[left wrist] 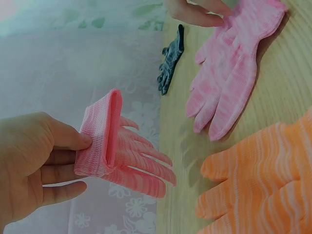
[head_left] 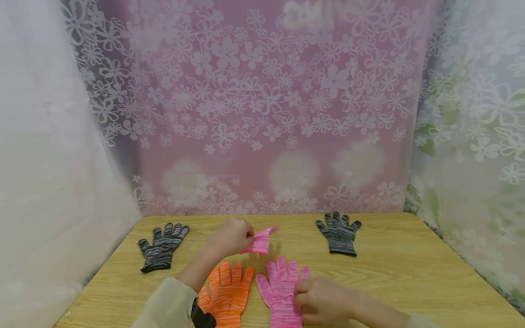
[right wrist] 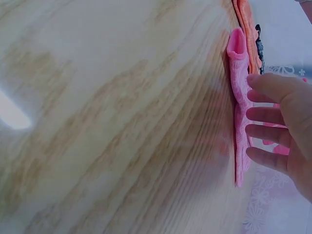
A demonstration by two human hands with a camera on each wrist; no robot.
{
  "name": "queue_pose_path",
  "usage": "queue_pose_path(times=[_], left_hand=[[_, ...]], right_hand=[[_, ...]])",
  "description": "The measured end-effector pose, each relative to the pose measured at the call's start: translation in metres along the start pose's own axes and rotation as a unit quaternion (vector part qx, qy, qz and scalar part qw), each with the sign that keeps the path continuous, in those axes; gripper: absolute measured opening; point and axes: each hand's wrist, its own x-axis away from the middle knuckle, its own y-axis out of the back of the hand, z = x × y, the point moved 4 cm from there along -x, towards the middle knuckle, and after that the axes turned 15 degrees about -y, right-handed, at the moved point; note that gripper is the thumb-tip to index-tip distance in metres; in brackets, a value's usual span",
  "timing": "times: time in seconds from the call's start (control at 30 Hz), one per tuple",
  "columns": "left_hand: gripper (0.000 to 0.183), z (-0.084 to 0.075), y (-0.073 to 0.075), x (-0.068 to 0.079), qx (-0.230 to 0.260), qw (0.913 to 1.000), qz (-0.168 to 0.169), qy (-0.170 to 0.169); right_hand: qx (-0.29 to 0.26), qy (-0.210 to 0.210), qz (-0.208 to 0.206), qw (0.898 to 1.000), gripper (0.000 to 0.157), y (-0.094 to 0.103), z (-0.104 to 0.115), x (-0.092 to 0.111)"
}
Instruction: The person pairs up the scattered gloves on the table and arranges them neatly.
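Observation:
My left hand [head_left: 233,238] pinches a pink knit glove [left wrist: 134,158] by its cuff between thumb and fingers. This glove hangs in the air over the middle of the table, its fingers pointing away from the hand in the left wrist view. A second pink glove [head_left: 282,287] lies on the table, fingers pointing to the far side. Over its right edge is my right hand [head_left: 324,298]. In the right wrist view its thumb and fingers are loosely bent, with the fingertips right at this glove. An orange glove [head_left: 229,291] lies just left of the second pink one.
On the wooden table [head_left: 389,273], a grey-black striped glove [head_left: 162,248] lies at the left and another grey-black glove [head_left: 339,233] at the back right. Flower-patterned curtains [head_left: 262,114] stand behind the table and along both sides.

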Motion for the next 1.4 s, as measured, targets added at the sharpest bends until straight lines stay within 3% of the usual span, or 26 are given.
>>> queue_pose_path(times=[0.27, 0.4, 0.57, 0.8, 0.87, 1.03, 1.17, 1.4], left_hand=[[0.022, -0.011, -0.009, 0.000, -0.020, 0.9991, -0.018, -0.032], [0.026, -0.020, -0.010, 0.001, -0.053, 0.9958, -0.040, -0.064], [0.023, -0.033, -0.013, 0.003, -0.105, 0.9892, -0.041, -0.094], [0.027, -0.055, -0.024, 0.006, -0.198, 0.9669, -0.063, -0.148], [0.030, -0.061, -0.028, 0.007, -0.223, 0.9584, -0.077, -0.161], [0.035, -0.071, -0.040, 0.009, -0.245, 0.9471, -0.103, -0.180], [0.034, -0.079, -0.045, 0.009, -0.224, 0.9552, -0.081, -0.175], [0.038, -0.089, -0.044, 0.009, -0.099, 0.9895, -0.013, -0.104]], right_hand=[[-0.004, 0.049, 0.011, 0.999, 0.013, -0.002, 0.004, 0.009], [0.010, 0.061, -0.002, 0.998, 0.021, -0.004, 0.003, 0.013], [0.049, 0.060, 0.003, 0.997, 0.029, -0.009, 0.002, 0.019], [0.103, 0.052, 0.009, 0.993, 0.034, -0.015, 0.004, 0.025], [0.104, 0.050, 0.010, 0.993, 0.034, -0.016, 0.004, 0.026], [0.092, 0.047, 0.025, 0.994, 0.034, -0.017, 0.003, 0.029], [0.075, 0.041, 0.034, 0.996, 0.035, -0.018, 0.002, 0.030], [0.052, 0.039, 0.038, 0.997, 0.038, -0.016, -0.001, 0.029]])
